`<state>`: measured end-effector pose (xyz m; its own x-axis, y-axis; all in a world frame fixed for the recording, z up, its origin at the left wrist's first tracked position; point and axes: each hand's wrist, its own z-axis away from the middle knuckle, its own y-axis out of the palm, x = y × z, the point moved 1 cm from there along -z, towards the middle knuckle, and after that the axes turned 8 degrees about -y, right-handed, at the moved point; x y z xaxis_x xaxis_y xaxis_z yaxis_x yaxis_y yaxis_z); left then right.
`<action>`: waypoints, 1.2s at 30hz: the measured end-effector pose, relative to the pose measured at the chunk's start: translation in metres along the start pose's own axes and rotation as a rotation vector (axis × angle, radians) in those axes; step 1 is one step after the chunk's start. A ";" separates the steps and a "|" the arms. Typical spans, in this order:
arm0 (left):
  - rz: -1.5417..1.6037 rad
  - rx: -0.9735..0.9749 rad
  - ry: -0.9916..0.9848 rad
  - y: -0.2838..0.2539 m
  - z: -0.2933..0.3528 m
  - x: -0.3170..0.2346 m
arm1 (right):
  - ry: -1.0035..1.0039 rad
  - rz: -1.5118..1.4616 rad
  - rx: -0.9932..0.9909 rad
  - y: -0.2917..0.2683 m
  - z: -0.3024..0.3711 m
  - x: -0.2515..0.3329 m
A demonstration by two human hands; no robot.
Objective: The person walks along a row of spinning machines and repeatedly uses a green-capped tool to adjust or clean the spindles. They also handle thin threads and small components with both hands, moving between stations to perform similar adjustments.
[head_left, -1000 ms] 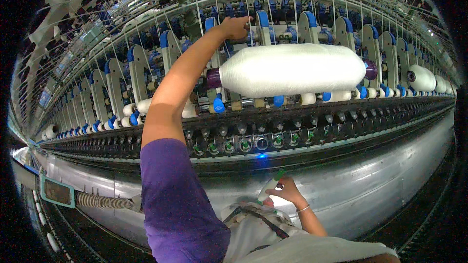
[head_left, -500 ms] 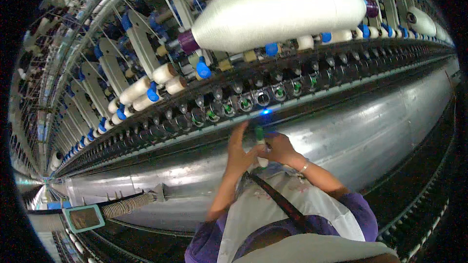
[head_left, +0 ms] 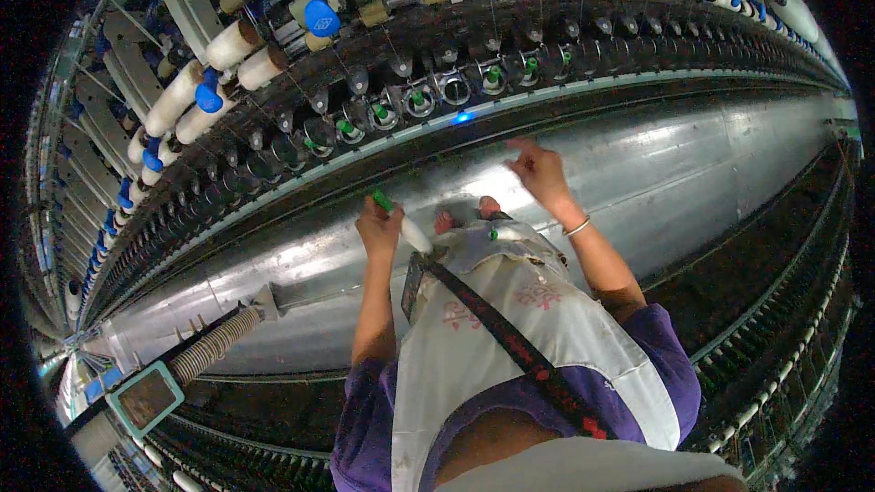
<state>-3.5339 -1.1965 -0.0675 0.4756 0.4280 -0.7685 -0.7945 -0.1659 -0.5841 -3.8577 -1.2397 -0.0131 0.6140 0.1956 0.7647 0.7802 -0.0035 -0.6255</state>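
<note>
As L hand [head_left: 378, 226] holds 1 bobbin [head_left: 416, 236] (grn-tipped), 1 blue light [head_left: 465, 117]

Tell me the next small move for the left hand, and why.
Probably raise the green-tipped white spool, held in the left hand, toward the ring just above the blue light: that ring shows no green tip inside, whereas green tips show in those on either side.
</note>
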 end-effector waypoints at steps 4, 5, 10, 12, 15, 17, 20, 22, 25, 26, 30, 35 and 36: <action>0.208 -0.260 0.326 -0.006 0.004 -0.070 | 0.151 0.046 -0.102 -0.024 0.009 -0.046; 0.282 -0.252 0.323 -0.006 0.006 -0.089 | 0.117 -0.065 -0.116 -0.026 0.011 -0.052; 0.465 -0.144 0.592 0.022 0.021 -0.164 | 0.216 -0.366 -0.103 -0.020 0.018 -0.049; 0.581 -0.074 0.742 0.035 0.023 -0.179 | 0.215 -0.388 -0.101 -0.017 0.016 -0.035; 0.568 -0.106 0.764 0.049 0.011 -0.192 | 0.210 -0.402 -0.049 -0.021 0.014 -0.010; 0.511 -0.129 0.818 0.056 -0.008 -0.201 | 0.191 -0.469 -0.013 -0.028 0.015 0.007; 0.264 -0.201 0.891 0.067 -0.032 -0.215 | 0.171 -0.550 0.128 -0.045 0.018 0.029; 0.261 -0.183 0.878 0.070 -0.044 -0.223 | 0.113 -0.639 0.210 -0.054 0.019 0.038; 0.089 -0.013 0.723 0.066 -0.058 -0.230 | 0.087 -0.558 0.182 -0.061 0.017 0.042; 0.046 0.080 0.597 0.062 -0.063 -0.232 | 0.133 -0.605 0.149 -0.062 0.017 0.040; -0.223 0.162 0.595 0.049 -0.082 -0.236 | 0.244 -0.697 0.001 -0.067 0.015 0.031; 0.155 0.155 0.611 0.074 -0.082 -0.223 | 0.171 -0.626 -0.065 -0.074 -0.020 0.048; 0.358 0.093 0.865 0.084 -0.078 -0.221 | 0.159 -0.562 -0.101 -0.075 -0.033 0.058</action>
<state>-3.6764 -1.3742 0.0325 0.2833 -0.4493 -0.8473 -0.9568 -0.0728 -0.2814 -3.8770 -1.2605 0.0832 0.1072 0.0447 0.9932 0.9937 -0.0365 -0.1056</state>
